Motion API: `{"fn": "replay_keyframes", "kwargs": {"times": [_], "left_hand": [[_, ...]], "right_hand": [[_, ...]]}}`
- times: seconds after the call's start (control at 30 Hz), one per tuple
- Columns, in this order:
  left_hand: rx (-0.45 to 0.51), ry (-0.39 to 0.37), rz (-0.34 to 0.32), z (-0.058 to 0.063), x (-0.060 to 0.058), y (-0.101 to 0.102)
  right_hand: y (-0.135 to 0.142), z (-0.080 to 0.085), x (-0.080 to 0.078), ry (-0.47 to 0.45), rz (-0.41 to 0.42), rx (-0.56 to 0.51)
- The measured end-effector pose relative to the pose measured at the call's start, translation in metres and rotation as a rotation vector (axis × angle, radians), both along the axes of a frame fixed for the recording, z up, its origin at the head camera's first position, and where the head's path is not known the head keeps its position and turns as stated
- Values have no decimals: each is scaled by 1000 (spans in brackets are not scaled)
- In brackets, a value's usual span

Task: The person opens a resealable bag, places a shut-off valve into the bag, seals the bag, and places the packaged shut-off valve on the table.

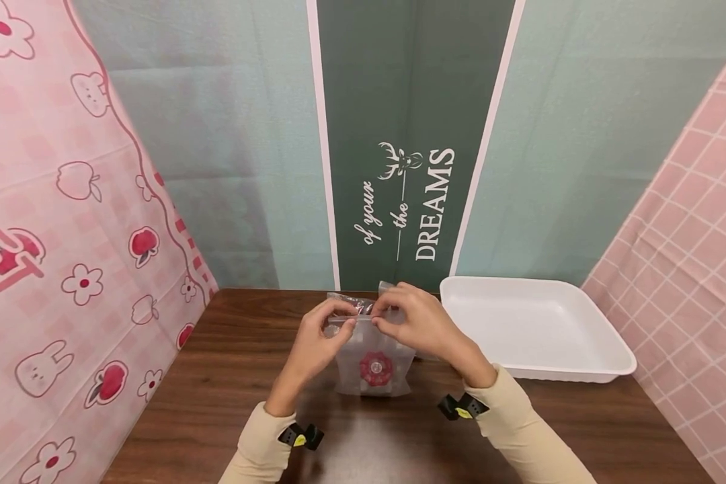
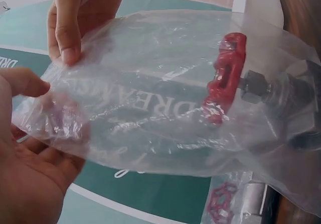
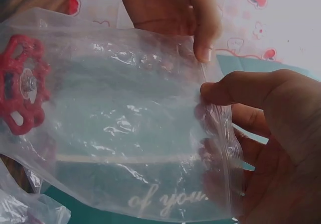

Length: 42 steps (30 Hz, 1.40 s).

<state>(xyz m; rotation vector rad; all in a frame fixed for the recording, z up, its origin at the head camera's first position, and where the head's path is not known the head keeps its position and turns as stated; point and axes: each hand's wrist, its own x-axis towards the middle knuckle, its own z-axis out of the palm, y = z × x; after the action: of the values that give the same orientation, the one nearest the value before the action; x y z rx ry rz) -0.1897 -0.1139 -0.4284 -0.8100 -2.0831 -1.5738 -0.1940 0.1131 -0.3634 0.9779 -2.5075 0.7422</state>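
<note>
A clear plastic zip bag [image 1: 352, 356] stands upright on the table in front of me. Inside it sits a metal valve [image 2: 288, 91] topped by a red handwheel [image 3: 22, 83]. My left hand [image 1: 319, 336] pinches the bag's top edge between thumb and fingers, left of its middle. Close beside it, my right hand [image 1: 423, 323] pinches the same edge on the right. Thumbs face me, and the other fingers show through the film behind the zip strip [image 3: 218, 133]. A second clear bag [image 2: 246, 181] with another red handwheel [image 2: 220, 202] is behind the first.
A white plastic tray [image 1: 538, 363] stands at the back right of the brown wooden table [image 1: 218, 410]. Printed cloths hang around it: green [image 1: 399, 81] behind, pink ones left [image 1: 97, 249] and right [image 1: 702, 269]. Each wrist carries a black strap.
</note>
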Motion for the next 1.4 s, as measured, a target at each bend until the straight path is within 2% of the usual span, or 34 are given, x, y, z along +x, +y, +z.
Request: {"fn": "replay_keyframes", "kwargs": {"times": [0.17, 0.53, 0.67, 0.83, 0.97, 1.17, 1.4], "left_hand": [[-44, 31, -3, 1, -2, 6], [-8, 108, 1, 0, -4, 5], [-7, 82, 17, 1, 0, -1], [-11, -20, 30, 5, 4, -10], [-37, -53, 16, 7, 4, -10], [-61, 12, 11, 7, 0, 0], [-64, 55, 16, 10, 0, 5]], "right_hand": [[-2, -3, -2, 11, 21, -16], [-6, -4, -2, 82, 50, -29], [-6, -2, -1, 47, 47, -20], [-3, -4, -1, -35, 30, -55], [-3, -6, -3, -46, 52, -75], [-5, -8, -4, -21, 98, -95], [-5, -11, -3, 30, 82, -109]]}}
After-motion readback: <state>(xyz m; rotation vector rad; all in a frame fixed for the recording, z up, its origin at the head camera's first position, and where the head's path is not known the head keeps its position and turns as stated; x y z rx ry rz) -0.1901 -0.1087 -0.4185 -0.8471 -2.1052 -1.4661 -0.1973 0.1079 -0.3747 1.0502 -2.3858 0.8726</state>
